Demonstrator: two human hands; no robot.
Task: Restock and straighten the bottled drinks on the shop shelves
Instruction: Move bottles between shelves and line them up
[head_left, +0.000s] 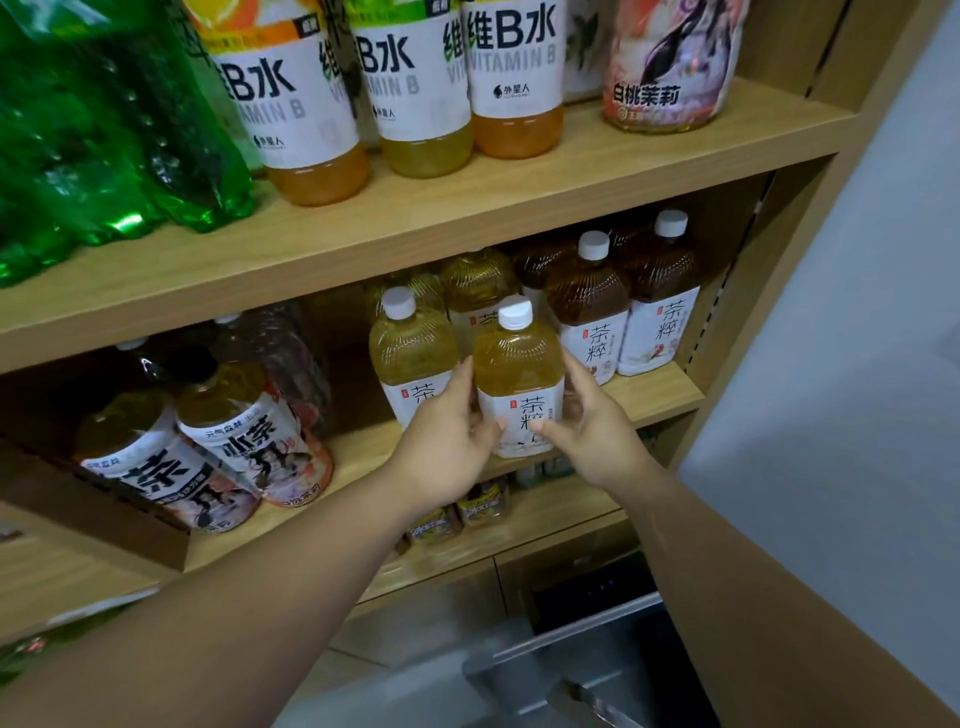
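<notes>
Tea bottle (519, 364), full of pale yellow liquid, gripped between left hand (448, 441) and right hand (597, 439).

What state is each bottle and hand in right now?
Front pale tea bottle, upright, capped, held at middle shelf's front edge.
Left hand, grips that bottle's left side.
Right hand, grips its right side.
Second pale tea bottle, upright, capped.
Dark tea bottles, upright, capped.
Vitamin B water bottles, upright on top shelf.
</notes>
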